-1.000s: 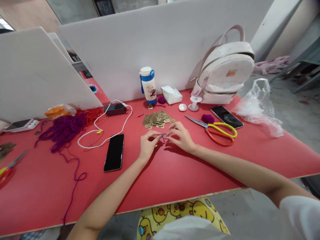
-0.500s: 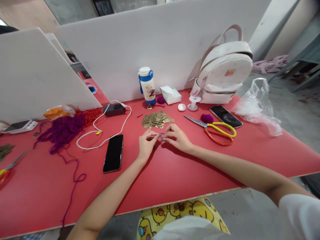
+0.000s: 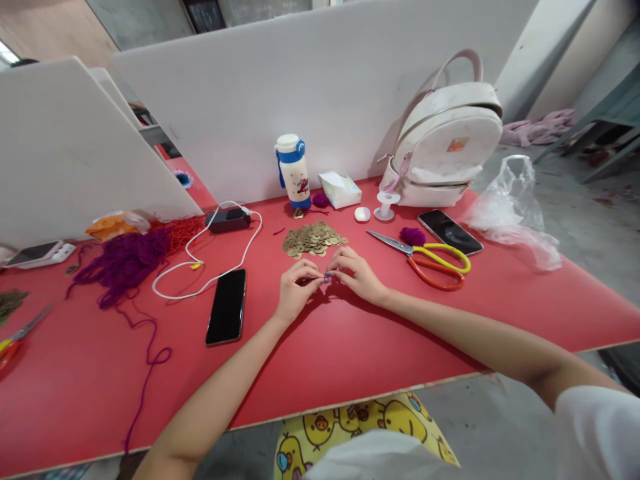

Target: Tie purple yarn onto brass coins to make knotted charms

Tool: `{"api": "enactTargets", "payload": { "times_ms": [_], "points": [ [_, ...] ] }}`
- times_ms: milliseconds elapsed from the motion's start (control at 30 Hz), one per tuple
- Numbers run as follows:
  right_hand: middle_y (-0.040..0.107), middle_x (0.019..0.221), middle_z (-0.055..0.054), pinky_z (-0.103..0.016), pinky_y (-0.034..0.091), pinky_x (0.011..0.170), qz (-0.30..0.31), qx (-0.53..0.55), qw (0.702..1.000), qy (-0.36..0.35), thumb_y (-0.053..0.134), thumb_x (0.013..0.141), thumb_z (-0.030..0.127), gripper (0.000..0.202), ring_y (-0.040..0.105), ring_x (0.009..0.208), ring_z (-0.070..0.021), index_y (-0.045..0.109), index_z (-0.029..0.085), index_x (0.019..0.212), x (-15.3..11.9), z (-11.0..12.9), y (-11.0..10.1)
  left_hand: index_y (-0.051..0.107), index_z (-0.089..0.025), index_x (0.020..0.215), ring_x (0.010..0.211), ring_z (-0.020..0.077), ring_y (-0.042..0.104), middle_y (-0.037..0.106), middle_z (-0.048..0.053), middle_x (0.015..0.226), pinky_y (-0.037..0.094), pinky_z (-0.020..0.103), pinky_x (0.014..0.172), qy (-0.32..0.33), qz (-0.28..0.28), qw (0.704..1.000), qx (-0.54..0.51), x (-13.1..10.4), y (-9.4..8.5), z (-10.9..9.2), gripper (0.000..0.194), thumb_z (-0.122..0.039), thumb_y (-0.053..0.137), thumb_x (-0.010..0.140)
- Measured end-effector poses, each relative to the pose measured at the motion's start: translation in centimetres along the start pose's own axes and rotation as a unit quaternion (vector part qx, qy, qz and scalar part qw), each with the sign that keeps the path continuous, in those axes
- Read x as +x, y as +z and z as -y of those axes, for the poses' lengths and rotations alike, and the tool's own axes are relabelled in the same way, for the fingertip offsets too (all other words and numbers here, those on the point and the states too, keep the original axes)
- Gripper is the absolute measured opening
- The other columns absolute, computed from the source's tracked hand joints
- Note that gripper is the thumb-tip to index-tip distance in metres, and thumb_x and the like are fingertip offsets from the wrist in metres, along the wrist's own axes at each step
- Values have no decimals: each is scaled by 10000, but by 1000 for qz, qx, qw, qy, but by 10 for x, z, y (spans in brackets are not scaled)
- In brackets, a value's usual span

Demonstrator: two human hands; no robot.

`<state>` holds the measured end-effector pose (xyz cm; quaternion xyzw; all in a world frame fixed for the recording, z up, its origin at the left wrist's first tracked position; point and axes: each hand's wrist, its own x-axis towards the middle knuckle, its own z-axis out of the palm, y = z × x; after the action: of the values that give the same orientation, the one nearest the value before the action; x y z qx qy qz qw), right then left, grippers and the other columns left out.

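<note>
Just in front of a heap of brass-coloured coins point(image 3: 314, 238) with holes, my two hands meet over the red table. Thumb and fingers of my left hand point(image 3: 299, 289) are pinched on a short piece of purple yarn point(image 3: 314, 278), mostly covered by the fingers. From the other side my right hand point(image 3: 357, 277) pinches at the same yarn, its fingertips touching those of the left. Whether a coin is between the fingertips I cannot make out. Right of the coins lie scissors point(image 3: 423, 259) with yellow and orange handles and a small purple yarn ball point(image 3: 413, 236).
A black phone point(image 3: 227, 307) lies left of my hands, near a white cable point(image 3: 167, 293) and a purple yarn tangle point(image 3: 123, 260). Behind the coins stand a bottle point(image 3: 294, 173), a tissue pack point(image 3: 341, 190), a spool point(image 3: 387, 207) and a white backpack point(image 3: 445, 147). Another phone point(image 3: 450, 231) lies right.
My fingertips have come together, and the small loop of yarn that showed between them is now mostly covered. The things on the table have stayed in place.
</note>
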<state>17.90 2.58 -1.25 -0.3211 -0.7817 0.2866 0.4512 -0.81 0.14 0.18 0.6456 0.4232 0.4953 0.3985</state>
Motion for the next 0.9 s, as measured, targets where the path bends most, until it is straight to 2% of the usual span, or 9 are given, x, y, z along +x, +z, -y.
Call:
{"api": "enactTargets", "payload": {
  "times_ms": [100,200,333,500,633,700,800,900],
  "points": [
    [576,836,-51,-354,450,762,15,-12,1000,-13,533,948,257,155,515,834,-211,626,215,832,0,0,0,647,-180,700,488,71,460,562,-9,727,376,209,449,-36,-44,998,-40,-1,4,0,238,-384,717,800],
    [602,828,-53,-357,440,756,37,-23,999,-25,538,933,238,147,499,816,-213,614,212,810,1,1,0,646,-180,731,498,81,468,572,-12,694,360,201,438,-62,-53,996,-37,-3,6,-1,223,-382,709,803],
    [607,810,-48,-336,427,742,47,-20,998,-24,529,944,261,207,492,793,-199,605,206,760,1,2,0,699,-182,732,576,104,532,629,14,759,403,216,496,-45,-59,997,-18,-3,7,-3,169,-343,722,781],
    [530,704,-20,-297,375,654,45,-47,998,3,586,923,419,320,462,708,-177,551,197,695,0,3,-1,721,-172,687,635,123,564,612,28,746,442,224,547,-33,-35,999,8,2,4,-2,155,-310,738,756],
    [534,722,-22,-295,381,685,28,-15,999,7,456,991,328,309,482,727,-168,550,192,731,1,1,0,740,-169,698,666,117,585,592,37,853,496,234,579,-45,13,999,-17,3,4,-1,172,-336,763,737],
    [525,715,-15,-287,381,679,11,4,1000,7,460,983,293,292,479,717,-161,521,193,715,1,0,0,750,-168,700,623,95,559,594,44,901,480,223,530,-59,25,997,-31,2,4,-2,189,-352,769,737],
    [482,672,3,-272,363,649,4,9,1000,9,466,963,256,311,453,677,-148,462,195,658,2,1,0,743,-156,669,496,29,458,605,53,999,394,205,420,-102,14,991,-79,0,5,-4,235,-382,786,719],
    [462,655,8,-258,345,622,36,2,999,8,469,934,224,287,448,649,-138,482,188,649,3,4,-1,730,-148,651,479,17,466,625,75,1119,380,203,400,-146,-17,979,-144,-2,9,-7,274,-406,815,679]
  ]
}}
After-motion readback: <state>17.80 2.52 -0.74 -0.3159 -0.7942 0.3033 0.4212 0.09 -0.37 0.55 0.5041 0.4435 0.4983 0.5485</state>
